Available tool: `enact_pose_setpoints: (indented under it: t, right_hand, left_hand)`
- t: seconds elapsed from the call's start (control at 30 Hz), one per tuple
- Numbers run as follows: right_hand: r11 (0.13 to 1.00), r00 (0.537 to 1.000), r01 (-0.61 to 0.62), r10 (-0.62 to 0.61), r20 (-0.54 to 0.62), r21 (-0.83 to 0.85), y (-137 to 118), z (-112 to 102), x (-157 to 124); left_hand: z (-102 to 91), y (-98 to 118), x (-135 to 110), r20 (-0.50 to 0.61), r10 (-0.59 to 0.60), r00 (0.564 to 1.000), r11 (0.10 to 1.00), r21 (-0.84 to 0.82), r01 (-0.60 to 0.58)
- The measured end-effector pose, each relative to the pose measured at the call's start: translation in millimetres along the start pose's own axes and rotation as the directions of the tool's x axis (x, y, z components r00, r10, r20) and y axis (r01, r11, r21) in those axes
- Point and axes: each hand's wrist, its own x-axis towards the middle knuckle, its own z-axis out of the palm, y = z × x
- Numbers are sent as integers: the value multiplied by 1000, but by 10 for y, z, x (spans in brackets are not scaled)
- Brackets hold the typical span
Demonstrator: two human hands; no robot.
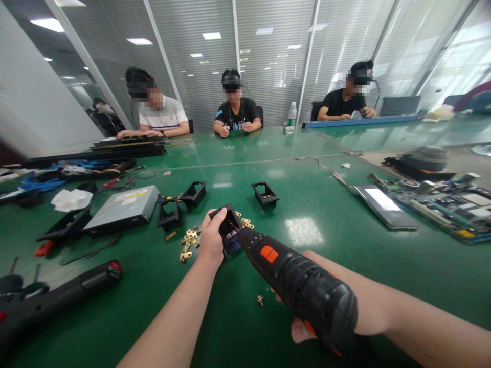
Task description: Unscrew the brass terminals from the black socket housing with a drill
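My left hand (212, 236) grips a small black plastic housing (229, 210), thumb on its upper rim, its open side tilted toward me. Metal terminals show inside it. Wrapped round a black cordless screwdriver with an orange switch (295, 276) is my right hand (303, 327), mostly hidden behind the tool's body. The screwdriver's nose points at the housing's right side; whether its bit touches a screw cannot be made out. Small brass pieces (188, 240) lie in a loose pile left of the housing, with more just behind it. A single screw (260, 300) rests on the green table below.
More black housings (265, 194) stand beyond my hands. A metal disc drive (123, 207) and a second black power tool (65, 291) lie at left. On the right are a phone-like device (385, 207) and circuit boards (452, 209). Three people sit across the table.
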Motion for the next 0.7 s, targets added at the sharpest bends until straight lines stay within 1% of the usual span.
enact_pose_setpoints:
  t: [0.1, 0.2, 0.33, 0.4, 0.47, 0.53, 0.63, 0.7]
  right_hand:
    - [1000, 1000, -3, 3, 7, 31, -4, 18, -3]
    - [997, 1000, -3, 5, -23, 81, -21, 42, -1]
    - [998, 1000, -5, 6, -21, 61, -31, 37, 1]
    - [998, 1000, 13, -12, -12, 59, -8, 14, 3]
    - [998, 999, 46, -47, 24, 30, 25, -13, 6]
    - [997, 997, 73, -73, 29, 8, 57, -32, 8]
    - [996, 998, 66, -65, -7, 63, 100, -51, 16]
    - [996, 997, 63, -66, 41, 70, 140, -71, 30]
  left_hand:
    - [6, 1, -2, -4, 0, 1000, 1000, 2, 0]
    - [1, -3, 2, -7, -3, 1000, 1000, -2, 3]
    - [-9, -4, 8, -10, -5, 1000, 1000, -5, 5]
    - [-11, 0, 8, -4, 0, 1000, 1000, 1, 0]
    - [-12, 3, 5, 5, -2, 1000, 1000, 10, 2]
    - [-12, 4, 1, 9, -9, 1000, 1000, 11, 9]
    - [-12, -1, -3, 6, -12, 1000, 1000, 3, 12]
    - [-14, -4, -4, 4, -13, 1000, 1000, 5, 13]
